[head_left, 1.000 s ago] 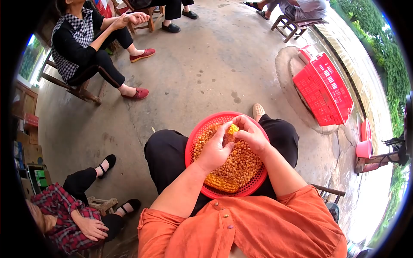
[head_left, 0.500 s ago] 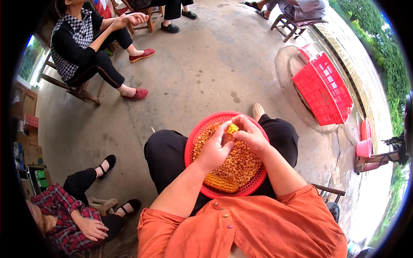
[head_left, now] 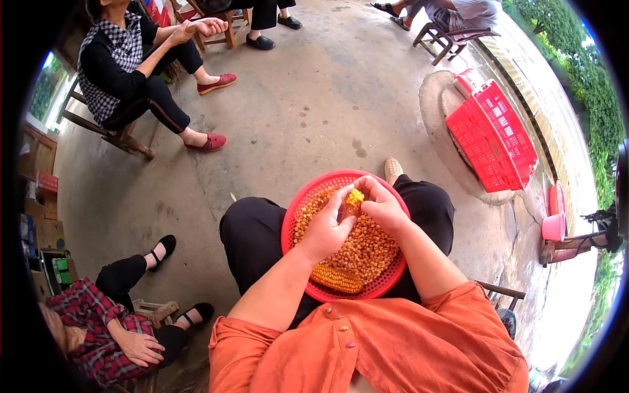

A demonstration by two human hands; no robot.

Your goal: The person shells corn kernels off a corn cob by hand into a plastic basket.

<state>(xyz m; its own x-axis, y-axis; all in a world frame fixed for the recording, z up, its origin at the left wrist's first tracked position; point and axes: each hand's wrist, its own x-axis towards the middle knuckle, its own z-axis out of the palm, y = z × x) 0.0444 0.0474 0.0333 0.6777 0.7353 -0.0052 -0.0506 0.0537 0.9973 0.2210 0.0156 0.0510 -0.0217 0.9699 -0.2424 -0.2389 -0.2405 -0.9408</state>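
Observation:
A partly stripped corn cob (head_left: 354, 198), bright yellow kernels at its far end and bare reddish core nearer me, is held between both hands. My left hand (head_left: 327, 226) is closed round its left side, thumb pointing inward. From the right, my right hand (head_left: 385, 208) grips the same cob, its thumb close to the kernels. Below them a red perforated basket (head_left: 293, 230) rests on my lap, holding loose corn kernels (head_left: 367, 255). One full ear of corn (head_left: 337, 278) lies at the basket's near edge. My fingers hide part of the cob.
Large red plastic crates (head_left: 491, 134) stand on a round concrete slab at right, with a pink bucket (head_left: 554, 226) beyond. People sit on the left, one in a checkered vest (head_left: 114, 56), another in a plaid shirt (head_left: 98, 327). A wooden chair (head_left: 452, 39) is at far right.
My right thumb has shifted slightly off the cob's near part, showing more of its bare core. The hands otherwise stay in the same place above the basket.

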